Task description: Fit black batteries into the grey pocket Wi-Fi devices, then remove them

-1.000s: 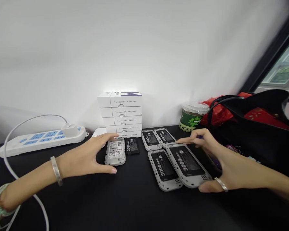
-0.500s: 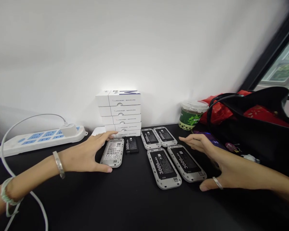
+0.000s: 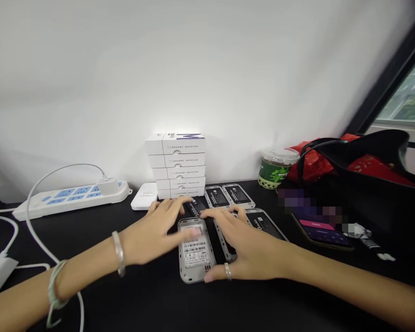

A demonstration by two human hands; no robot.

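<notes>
Presently listed: 1 open case (image 3: 195, 251), grey, label (image 3: 194, 258) up

Pos.: flat on black desk (image 3: 134, 304), front centre, L of the filled cases (image 3: 238, 196), nearer than the loose battery (image 3: 195, 207). No batt. seated in it.

L hand (image 3: 155, 235): spread; thumb out over the label, fingers past the case's far L corner, nr. the battery. Thumb blurred; contact can't be told.

R hand (image 3: 251, 249): spread; thumb at case's near R corner, fingers over the adj. filled case (image 3: 223, 240). Nothing seen pinched; whether thumb presses the rim, can't tell.

Handling (judgement): best held by the rims of both long sides, light & even; keep it flat w/ thumb off the label. R fingers shd. stay high enough not to knock the neighbour; L fingers gentle nr. the battery, as a nudge cd. slide it.

Orientation: open face up. Long axis approx. near-to-far, far end slightly L, near end slightly R. Label print runs across the short way. Filled cases on the R lean same way, nearer ones more so.

Adj. stock: 5 white boxes (image 3: 185, 173), stacked, behind, nr. wall (image 3: 235, 83).
</notes>
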